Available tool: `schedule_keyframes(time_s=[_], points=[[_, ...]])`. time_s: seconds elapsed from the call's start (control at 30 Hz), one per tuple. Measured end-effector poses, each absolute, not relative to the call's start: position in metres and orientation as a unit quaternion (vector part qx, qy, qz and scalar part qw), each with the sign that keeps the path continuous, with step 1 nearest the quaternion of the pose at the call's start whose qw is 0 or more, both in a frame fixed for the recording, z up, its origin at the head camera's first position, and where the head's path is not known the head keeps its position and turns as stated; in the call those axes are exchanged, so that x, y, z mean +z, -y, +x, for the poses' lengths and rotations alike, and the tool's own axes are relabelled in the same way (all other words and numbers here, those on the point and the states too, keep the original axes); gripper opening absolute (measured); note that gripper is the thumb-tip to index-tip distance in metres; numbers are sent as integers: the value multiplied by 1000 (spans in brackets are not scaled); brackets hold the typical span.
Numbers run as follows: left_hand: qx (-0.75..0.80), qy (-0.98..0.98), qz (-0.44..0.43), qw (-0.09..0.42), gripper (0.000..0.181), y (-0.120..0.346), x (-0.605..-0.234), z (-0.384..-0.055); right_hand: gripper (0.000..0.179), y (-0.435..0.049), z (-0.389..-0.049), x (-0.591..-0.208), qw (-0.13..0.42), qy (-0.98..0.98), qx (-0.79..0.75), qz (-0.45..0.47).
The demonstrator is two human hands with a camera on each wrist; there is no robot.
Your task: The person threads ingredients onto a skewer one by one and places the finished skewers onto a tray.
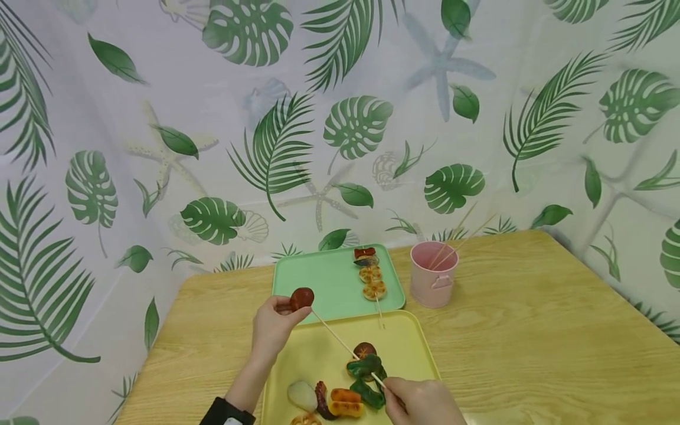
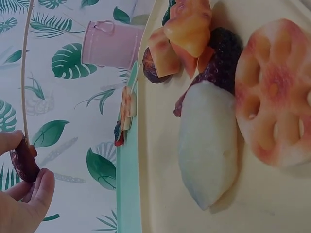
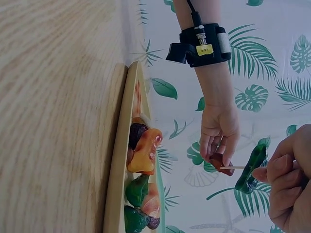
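My left hand (image 1: 272,330) pinches a round reddish-brown toy food piece (image 1: 303,299), like a mushroom cap, above the trays. A thin wooden skewer (image 1: 334,334) meets this piece; how deep its tip goes I cannot tell. Near the other end of the skewer, my right hand (image 1: 422,402) grips it with curled fingers. A glossy green pepper piece (image 3: 252,167) is threaded on the skewer close to the right fingers. Below lies a yellow tray (image 1: 313,354) with a star-cut mushroom (image 1: 365,349), a white piece (image 2: 209,141), a dark red tentacle-like piece (image 1: 322,401) and a lotus root slice (image 2: 277,92).
Behind the yellow tray, a mint-green tray (image 1: 313,271) bears a filled skewer with lotus root slices (image 1: 374,289) at its right side. Right of it stands a pink bucket (image 1: 432,289) holding bare skewers. A leaf-patterned cloth (image 1: 350,124) hangs behind the wooden table (image 1: 531,319).
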State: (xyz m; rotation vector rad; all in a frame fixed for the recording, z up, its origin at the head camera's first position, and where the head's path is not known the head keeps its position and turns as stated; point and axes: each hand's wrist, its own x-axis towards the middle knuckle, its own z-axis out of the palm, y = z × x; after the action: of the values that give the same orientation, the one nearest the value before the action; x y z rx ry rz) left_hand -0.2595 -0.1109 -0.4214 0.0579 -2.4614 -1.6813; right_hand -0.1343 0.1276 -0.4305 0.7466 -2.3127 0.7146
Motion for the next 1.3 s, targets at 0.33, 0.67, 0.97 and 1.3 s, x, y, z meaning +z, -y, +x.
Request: schedule_keyframes(time_s=[0.33, 0.67, 0.97, 1.3], points=[[-538, 837, 17, 102, 39, 116, -423, -255, 23, -121, -136, -437, 318, 850, 308, 286], [-532, 838, 13, 122, 39, 120, -421, -254, 15, -118, -137, -439, 252, 843, 385, 278], [-537, 834, -1, 126, 36, 114, -420, -251, 10, -110, -138, -429, 204, 853, 403, 260], [-516, 844, 0, 147, 33, 110, -425, -249, 11, -111, -148, -423, 171, 871, 381, 257]])
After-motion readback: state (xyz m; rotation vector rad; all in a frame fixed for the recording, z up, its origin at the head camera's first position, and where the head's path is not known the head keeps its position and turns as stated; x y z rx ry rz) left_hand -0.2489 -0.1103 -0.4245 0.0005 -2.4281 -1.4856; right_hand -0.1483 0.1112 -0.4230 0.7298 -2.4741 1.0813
